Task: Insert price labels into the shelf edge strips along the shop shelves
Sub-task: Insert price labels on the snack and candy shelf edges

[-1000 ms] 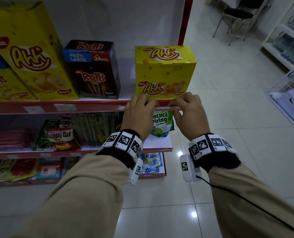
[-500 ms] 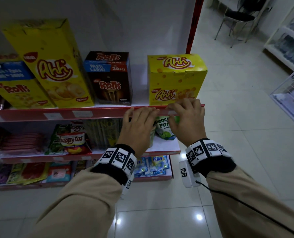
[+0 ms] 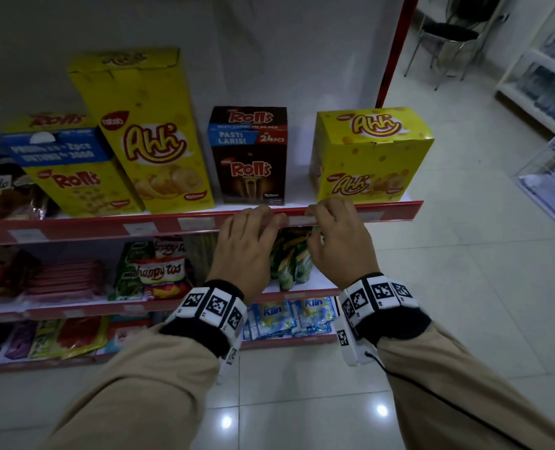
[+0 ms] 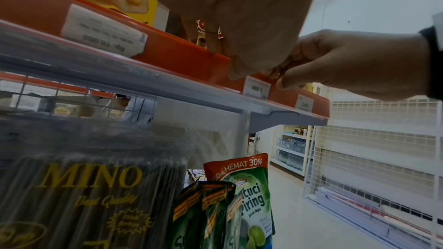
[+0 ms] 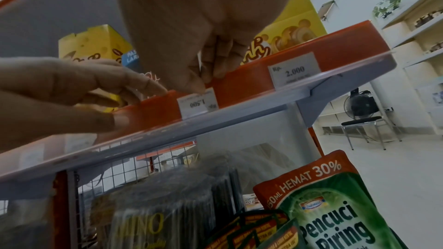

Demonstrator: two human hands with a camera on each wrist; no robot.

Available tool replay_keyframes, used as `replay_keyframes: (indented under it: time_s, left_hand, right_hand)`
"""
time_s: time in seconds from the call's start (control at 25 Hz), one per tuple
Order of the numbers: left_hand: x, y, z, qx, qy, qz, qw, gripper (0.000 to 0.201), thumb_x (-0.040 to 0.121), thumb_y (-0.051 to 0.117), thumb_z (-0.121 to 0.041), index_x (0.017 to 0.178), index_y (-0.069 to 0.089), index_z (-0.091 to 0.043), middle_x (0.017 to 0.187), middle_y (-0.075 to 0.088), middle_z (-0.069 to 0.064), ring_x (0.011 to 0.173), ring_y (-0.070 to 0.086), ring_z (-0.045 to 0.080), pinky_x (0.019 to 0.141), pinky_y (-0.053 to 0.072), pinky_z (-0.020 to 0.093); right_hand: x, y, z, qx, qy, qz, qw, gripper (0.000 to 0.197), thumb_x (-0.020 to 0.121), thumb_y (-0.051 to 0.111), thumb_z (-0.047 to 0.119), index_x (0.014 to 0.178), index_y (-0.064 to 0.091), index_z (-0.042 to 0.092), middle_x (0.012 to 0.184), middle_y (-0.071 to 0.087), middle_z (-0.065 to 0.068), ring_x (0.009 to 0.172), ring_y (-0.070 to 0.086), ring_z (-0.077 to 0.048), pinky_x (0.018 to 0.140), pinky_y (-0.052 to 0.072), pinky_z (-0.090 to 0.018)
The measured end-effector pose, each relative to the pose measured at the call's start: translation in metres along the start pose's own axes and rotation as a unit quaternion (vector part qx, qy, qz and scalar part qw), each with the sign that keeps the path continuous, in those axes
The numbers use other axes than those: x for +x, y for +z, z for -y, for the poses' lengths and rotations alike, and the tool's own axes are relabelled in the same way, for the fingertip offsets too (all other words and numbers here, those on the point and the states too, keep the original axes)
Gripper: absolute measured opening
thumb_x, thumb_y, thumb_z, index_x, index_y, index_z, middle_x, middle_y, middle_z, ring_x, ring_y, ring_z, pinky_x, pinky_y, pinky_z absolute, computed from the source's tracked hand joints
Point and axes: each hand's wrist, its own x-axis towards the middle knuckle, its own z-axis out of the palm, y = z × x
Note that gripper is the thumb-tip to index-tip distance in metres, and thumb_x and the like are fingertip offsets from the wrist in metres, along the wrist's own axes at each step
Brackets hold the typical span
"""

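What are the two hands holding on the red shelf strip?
The right hand pinches the top edge of a small white price label sitting upside down in the red edge strip. The left hand holds nothing; its fingers rest on the strip.

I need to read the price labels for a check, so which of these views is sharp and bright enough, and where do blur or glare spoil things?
Head view: dim, labels on the shelf edge strip unreadable, lamp glare on the floor tiles. Left wrist view: brighter, MINO pack blurred. Right wrist view: the 2.000 label reads clearly; the 1.500 label sits upside down.
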Motion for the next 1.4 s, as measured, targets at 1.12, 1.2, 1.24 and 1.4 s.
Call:
replay_keyframes:
  time_s: [1.12,1.2,1.24,1.4]
  left_hand:
    - [0.013,-0.013,0.019,-0.169,-0.100,0.022,0.980,0.029,0.097,0.043,-0.030,0.119,0.057,-0.018,0.107,0.058,0.004,0.103,0.049,0.027,0.089,0.035,0.041]
    - [0.016,-0.011,0.022,-0.228,-0.129,0.028,0.965,0.034,0.099,0.037,-0.036,0.125,0.054,-0.020,0.113,0.058,0.002,0.107,0.048,0.024,0.092,0.034,0.040]
    - [0.016,-0.010,0.023,-0.244,-0.131,0.025,0.961,0.035,0.099,0.037,-0.037,0.126,0.053,-0.021,0.115,0.058,0.001,0.108,0.048,0.024,0.093,0.033,0.040]
    - [0.013,-0.007,0.025,-0.285,-0.120,-0.013,0.951,0.027,0.098,0.043,-0.036,0.115,0.058,-0.021,0.110,0.059,-0.001,0.103,0.049,0.022,0.089,0.036,0.041]
  right_hand:
    - [0.021,0.005,0.020,0.252,0.134,-0.088,0.954,0.014,0.088,0.060,0.005,0.097,0.062,0.015,0.088,0.063,0.008,0.083,0.061,-0.014,0.069,0.049,-0.022]
    - [0.022,0.009,0.031,0.361,0.173,-0.093,0.912,0.027,0.087,0.060,-0.001,0.106,0.056,0.017,0.092,0.060,0.012,0.075,0.059,0.001,0.065,0.047,-0.014]
    - [0.022,0.012,0.035,0.408,0.186,-0.087,0.890,0.031,0.087,0.060,-0.004,0.109,0.054,0.016,0.094,0.057,0.012,0.073,0.057,0.004,0.066,0.047,-0.014]
    - [0.020,0.019,0.044,0.476,0.212,-0.058,0.851,0.028,0.087,0.059,-0.007,0.108,0.054,0.011,0.091,0.060,0.010,0.076,0.063,0.000,0.070,0.051,-0.018]
